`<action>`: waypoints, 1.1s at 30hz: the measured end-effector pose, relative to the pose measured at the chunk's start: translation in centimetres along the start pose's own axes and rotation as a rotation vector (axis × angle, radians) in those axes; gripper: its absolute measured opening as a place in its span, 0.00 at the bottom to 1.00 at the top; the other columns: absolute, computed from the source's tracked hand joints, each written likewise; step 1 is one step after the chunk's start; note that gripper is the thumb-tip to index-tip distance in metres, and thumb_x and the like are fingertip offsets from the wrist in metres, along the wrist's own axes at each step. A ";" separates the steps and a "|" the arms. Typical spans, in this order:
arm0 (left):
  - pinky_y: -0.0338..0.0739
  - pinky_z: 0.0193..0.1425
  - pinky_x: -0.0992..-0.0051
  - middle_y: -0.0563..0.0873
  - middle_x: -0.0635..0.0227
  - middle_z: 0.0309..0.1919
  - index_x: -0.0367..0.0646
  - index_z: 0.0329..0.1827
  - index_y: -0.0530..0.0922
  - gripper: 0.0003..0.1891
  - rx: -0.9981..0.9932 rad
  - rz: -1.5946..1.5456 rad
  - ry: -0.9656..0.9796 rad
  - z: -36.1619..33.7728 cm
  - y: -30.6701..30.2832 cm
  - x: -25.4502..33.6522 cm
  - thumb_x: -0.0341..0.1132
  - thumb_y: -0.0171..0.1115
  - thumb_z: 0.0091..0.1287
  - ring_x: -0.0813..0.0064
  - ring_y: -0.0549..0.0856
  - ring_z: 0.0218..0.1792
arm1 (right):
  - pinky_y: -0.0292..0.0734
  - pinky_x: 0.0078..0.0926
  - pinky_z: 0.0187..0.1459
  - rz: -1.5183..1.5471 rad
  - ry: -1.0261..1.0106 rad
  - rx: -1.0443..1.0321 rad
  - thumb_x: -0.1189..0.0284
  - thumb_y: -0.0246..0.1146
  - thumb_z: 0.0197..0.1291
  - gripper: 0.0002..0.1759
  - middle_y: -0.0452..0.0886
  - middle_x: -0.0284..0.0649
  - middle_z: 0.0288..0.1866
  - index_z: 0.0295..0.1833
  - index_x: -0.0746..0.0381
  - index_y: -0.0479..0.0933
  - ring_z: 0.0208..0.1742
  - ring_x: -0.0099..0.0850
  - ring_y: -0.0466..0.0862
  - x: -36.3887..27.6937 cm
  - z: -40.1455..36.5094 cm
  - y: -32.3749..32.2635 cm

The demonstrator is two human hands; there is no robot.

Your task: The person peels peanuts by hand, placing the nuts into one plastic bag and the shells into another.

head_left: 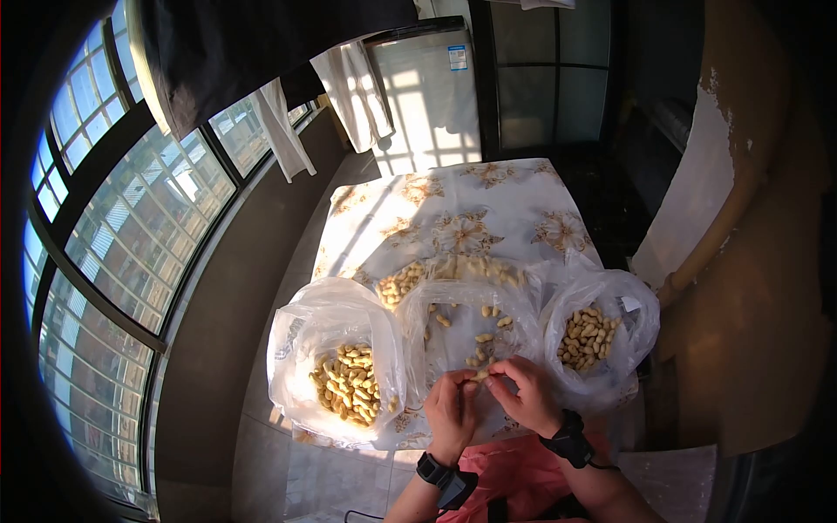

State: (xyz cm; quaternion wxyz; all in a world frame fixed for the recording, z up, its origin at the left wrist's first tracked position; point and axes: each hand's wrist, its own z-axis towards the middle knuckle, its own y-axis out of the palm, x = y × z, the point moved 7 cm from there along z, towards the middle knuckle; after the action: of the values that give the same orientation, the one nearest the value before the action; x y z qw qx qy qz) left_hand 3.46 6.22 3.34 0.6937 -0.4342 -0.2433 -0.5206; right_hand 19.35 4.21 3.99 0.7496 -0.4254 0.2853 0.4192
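My left hand and my right hand meet at the near edge of the middle plastic bag. Their fingertips are pinched together on a peanut in its shell; whether it is whole or cracked is too small to tell. A few loose peanuts lie scattered inside that bag, just beyond my fingers. To the left, a white plastic bag stands open around a sunlit heap of peanuts. On the right, another clear bag holds a heap of peanuts in shade.
Behind the middle bag more peanuts lie under or in clear plastic. A flowered tablecloth covers the table. Windows run along the left wall, and clothes hang overhead. A pale cabinet or fridge stands at the back.
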 end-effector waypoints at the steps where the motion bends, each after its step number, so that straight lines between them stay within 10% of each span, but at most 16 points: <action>1: 0.83 0.45 0.67 0.90 0.59 0.38 0.38 0.49 0.84 0.05 -0.001 -0.002 -0.002 0.0 0.0 -0.1 0.31 0.65 0.80 0.61 0.90 0.38 | 0.82 0.40 0.43 0.000 0.000 -0.001 0.73 0.71 0.69 0.06 0.88 0.45 0.41 0.48 0.63 0.84 0.42 0.47 0.88 0.0 0.0 0.0; 17: 0.82 0.43 0.67 0.89 0.58 0.37 0.37 0.46 0.83 0.12 -0.005 -0.021 0.040 -0.1 0.0 0.0 0.38 0.63 0.84 0.60 0.89 0.35 | 0.82 0.41 0.45 0.002 -0.006 -0.019 0.74 0.70 0.68 0.07 0.88 0.45 0.42 0.50 0.62 0.85 0.44 0.48 0.88 0.0 0.0 0.0; 33: 0.82 0.45 0.64 0.89 0.58 0.41 0.40 0.50 0.82 0.11 0.083 -0.101 0.092 -0.7 -1.0 3.3 0.17 0.69 0.68 0.56 0.89 0.40 | 0.81 0.41 0.42 -0.029 -0.007 -0.002 0.77 0.71 0.64 0.07 0.86 0.43 0.38 0.47 0.60 0.84 0.40 0.47 0.87 -0.3 0.0 -0.1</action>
State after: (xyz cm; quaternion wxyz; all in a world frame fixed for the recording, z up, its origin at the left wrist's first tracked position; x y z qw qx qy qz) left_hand 3.54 3.90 5.96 0.6944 -0.3679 -0.2541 -0.5639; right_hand 19.29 4.05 4.27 0.7562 -0.4289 0.2759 0.4100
